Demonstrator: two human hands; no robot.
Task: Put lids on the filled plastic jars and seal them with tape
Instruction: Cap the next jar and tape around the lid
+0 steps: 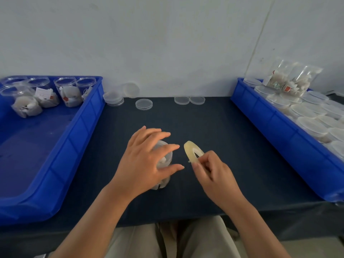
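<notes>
A clear plastic jar (164, 159) with white contents and a lid on top stands on the dark table (223, 138) in the middle. My left hand (147, 161) covers it from above with fingers spread and fairly straight, resting over the lid. Just right of the jar, my right hand (210, 170) pinches a pale yellow roll of tape (191, 151) held on edge, close to the jar's side. Several loose clear lids (143, 104) lie at the back of the table.
A blue bin (55, 146) on the left holds several open filled jars (68, 94) at its far end. A blue bin (279, 131) on the right holds several lidded jars (312, 125) lying packed together, with two more (294, 79) on top. A white wall stands behind.
</notes>
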